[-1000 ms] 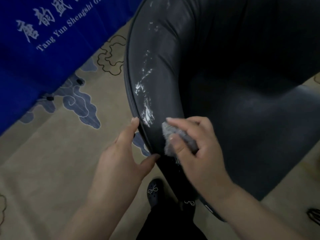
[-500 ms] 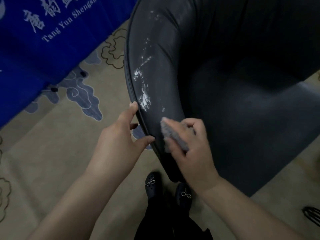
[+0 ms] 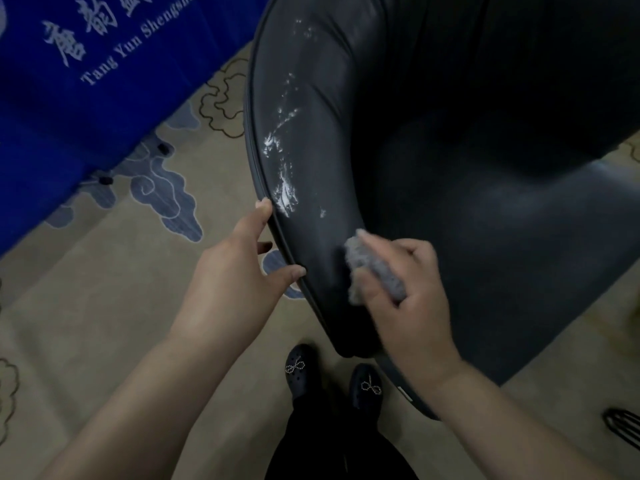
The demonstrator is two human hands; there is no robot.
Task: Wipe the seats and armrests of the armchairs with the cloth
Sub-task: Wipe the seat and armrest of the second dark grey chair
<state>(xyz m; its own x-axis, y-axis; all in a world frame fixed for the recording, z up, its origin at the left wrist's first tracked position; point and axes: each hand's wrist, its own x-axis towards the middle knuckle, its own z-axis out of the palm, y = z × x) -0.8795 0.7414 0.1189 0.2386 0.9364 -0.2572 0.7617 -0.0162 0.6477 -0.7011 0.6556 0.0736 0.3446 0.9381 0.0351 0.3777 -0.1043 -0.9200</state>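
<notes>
The picture is dim. The dark armchair (image 3: pixel 450 168) soaks up most of the light, and its deep inside looks almost black, so little can be seen there. A soft, pale shine lies on the seat at the right. White smears on the armrest (image 3: pixel 304 140) stand out bright against the dark leather. The blue cloth banner (image 3: pixel 104 81) and the tan carpet (image 3: pixel 104 289) look brighter. Shadows are soft, with no sharp edges. The cloth (image 3: pixel 374 268) and the right hand (image 3: pixel 408 299) look a bit blurry. Straight lines bend near the edges of the picture.
</notes>
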